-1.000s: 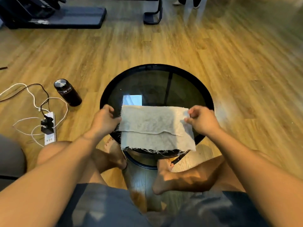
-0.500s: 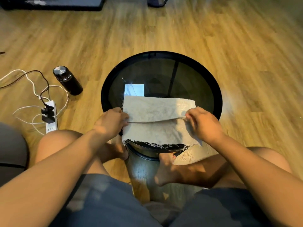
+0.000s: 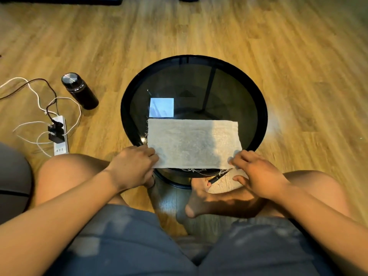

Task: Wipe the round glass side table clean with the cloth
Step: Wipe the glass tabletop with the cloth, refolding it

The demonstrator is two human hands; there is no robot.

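The cloth (image 3: 192, 143) hides the table's (image 3: 260, 108) near glass, its near corners lie under the left hand (image 3: 133, 165) and right hand (image 3: 256, 172) fingers.

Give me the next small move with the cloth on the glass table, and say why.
Probably press the folded grey cloth flat and slide it forward, away from the body. It lies across the near part of the round black-rimmed glass table, with the left hand and right hand at its near corners, and the far glass beyond it is uncovered.
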